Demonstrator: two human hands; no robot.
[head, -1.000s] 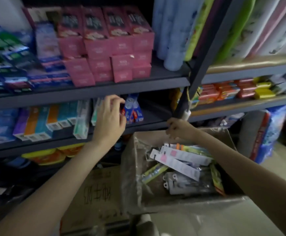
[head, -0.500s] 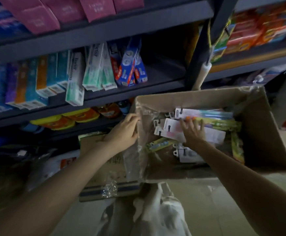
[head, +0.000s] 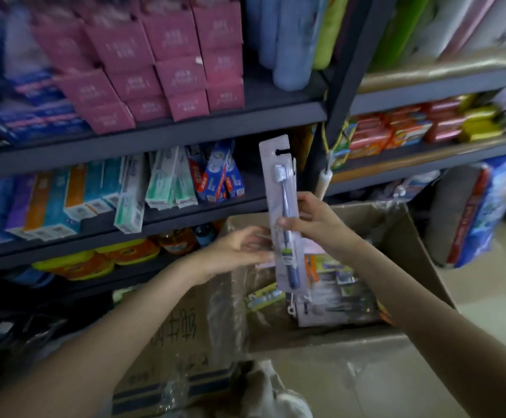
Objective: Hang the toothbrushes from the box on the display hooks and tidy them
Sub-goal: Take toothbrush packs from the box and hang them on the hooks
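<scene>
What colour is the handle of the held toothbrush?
Dark blue; the toothbrush shows only in the head view, in the right hand.

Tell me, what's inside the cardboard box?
The cardboard box holds more packaged toothbrushes in a loose pile. The bottom is hidden under them.

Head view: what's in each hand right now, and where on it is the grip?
Right hand pinches the carded toothbrush pack around its middle, held upright above the box. Left hand touches the pack's lower edge with relaxed fingers; no clear grip.
</scene>
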